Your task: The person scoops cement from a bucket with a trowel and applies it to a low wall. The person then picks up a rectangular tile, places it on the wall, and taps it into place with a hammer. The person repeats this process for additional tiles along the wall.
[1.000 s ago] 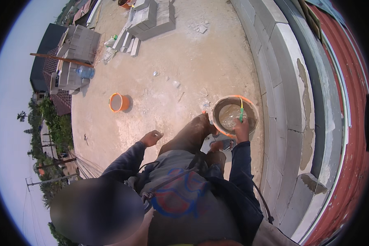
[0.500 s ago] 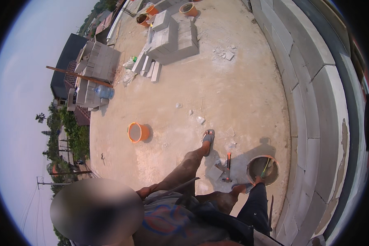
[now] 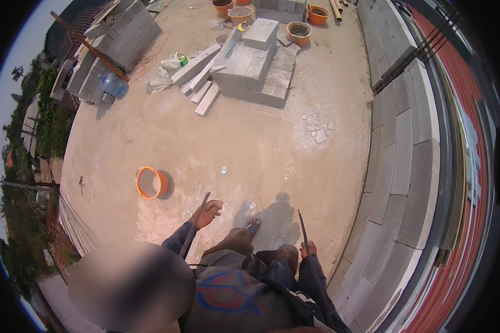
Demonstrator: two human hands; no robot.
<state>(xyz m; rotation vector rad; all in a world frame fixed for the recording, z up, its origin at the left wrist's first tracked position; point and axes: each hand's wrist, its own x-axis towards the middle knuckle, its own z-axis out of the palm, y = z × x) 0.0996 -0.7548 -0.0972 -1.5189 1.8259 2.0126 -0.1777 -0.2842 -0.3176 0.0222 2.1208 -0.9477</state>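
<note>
My left hand [image 3: 208, 215] is held out over the floor at the lower middle, palm inward, its fingers loosely bent and apart with nothing visible in them. A dark strap [image 3: 195, 227] hangs across its wrist in the view. Lower right, my right hand [image 3: 309, 249] is beside my knee with its fingers curled; what they hold, if anything, is hidden. Another dark strap [image 3: 304, 227] passes in front of it. Nearest to my left hand stands an orange bucket [image 3: 164, 184] containing grey material.
A stack of grey blocks [image 3: 244, 72] stands ahead, with long cut pieces [image 3: 196, 72] beside it. Broken chips [image 3: 320, 135] lie near the block wall [image 3: 391, 166] on my right. A blue water jug [image 3: 114, 86] and more orange buckets [image 3: 299, 33] stand farther off.
My right hand has come away from the round tub and its green-handled tool. My left hand has come into view. The view has tilted up; the tub and hammer no longer show.
</note>
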